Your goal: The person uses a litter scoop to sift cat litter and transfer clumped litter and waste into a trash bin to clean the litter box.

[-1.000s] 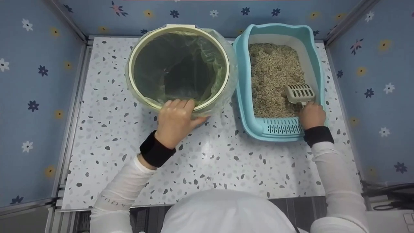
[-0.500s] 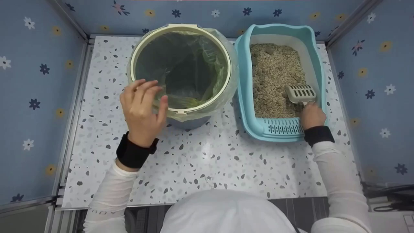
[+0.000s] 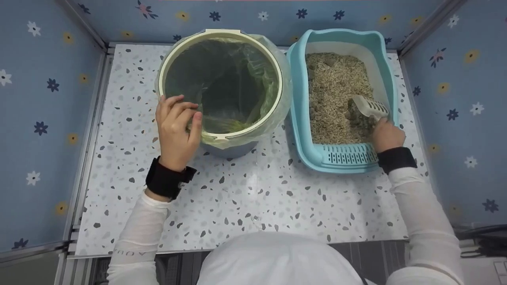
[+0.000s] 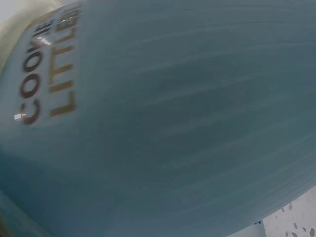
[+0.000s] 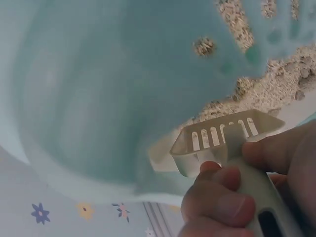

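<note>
1. The blue litter tray (image 3: 300, 118) is the landmark here; sand-coloured litter (image 3: 336, 87) covers its floor, and a slotted panel (image 3: 348, 155) forms its near end.
2. The scoop (image 3: 375, 107) is inside the tray, close to its right wall and nearer its near end than its far one; its slotted head is tilted, with a darker patch of litter just to its left; whether the scoop carries any litter, I cannot tell.
3. The right hand (image 3: 388, 136) is over the tray's near right corner, its fingers and thumb closed round the scoop's handle (image 5: 264, 195).
4. The left hand (image 3: 176, 126) is well to the left of the tray; its fingers are loosely bent and spread, thumb apart, with nothing seen in its grasp; it is at the near left edge of the bin (image 3: 231, 150), though contact is hard to judge.
5. The bin stands just left of the tray; a translucent yellowish liner (image 3: 242, 127) lines it and folds outward over its cream rim (image 3: 281, 79); brown and gold lettering (image 4: 49, 71) marks its blue-grey wall.
6. The speckled tabletop (image 3: 277, 198) extends under and in front of the tray; a flowered blue panel (image 3: 467, 130) rises to the tray's right.
</note>
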`<action>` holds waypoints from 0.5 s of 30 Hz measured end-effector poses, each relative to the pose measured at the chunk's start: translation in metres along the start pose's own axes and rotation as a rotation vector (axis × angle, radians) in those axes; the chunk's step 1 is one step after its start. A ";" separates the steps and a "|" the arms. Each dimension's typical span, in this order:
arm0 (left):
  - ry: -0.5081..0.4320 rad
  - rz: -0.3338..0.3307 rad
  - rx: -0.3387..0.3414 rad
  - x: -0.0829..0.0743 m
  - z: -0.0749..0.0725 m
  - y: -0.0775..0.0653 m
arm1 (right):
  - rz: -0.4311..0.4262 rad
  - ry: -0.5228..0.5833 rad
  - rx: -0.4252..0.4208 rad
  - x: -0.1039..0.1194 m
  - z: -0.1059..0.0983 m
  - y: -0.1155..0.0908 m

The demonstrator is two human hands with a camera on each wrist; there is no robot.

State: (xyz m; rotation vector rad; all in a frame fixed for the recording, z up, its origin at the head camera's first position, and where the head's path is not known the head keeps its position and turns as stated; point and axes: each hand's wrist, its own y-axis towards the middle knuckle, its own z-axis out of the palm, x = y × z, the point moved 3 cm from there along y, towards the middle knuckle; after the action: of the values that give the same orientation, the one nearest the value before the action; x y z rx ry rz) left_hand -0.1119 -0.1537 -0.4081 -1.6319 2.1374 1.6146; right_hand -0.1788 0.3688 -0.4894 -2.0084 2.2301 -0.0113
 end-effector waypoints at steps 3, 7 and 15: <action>0.003 0.005 -0.025 0.000 0.003 0.000 | -0.013 0.041 0.035 -0.001 -0.011 0.003; 0.001 0.008 -0.056 0.000 0.004 0.000 | -0.012 0.112 0.141 -0.007 -0.030 0.012; -0.015 -0.001 -0.086 0.001 0.007 -0.001 | -0.137 0.110 0.480 -0.024 -0.062 0.040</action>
State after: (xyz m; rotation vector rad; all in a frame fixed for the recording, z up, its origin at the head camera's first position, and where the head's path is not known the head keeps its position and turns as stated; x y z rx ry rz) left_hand -0.1156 -0.1496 -0.4122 -1.6373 2.0872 1.7358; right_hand -0.2229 0.3916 -0.4301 -1.9138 1.9008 -0.6218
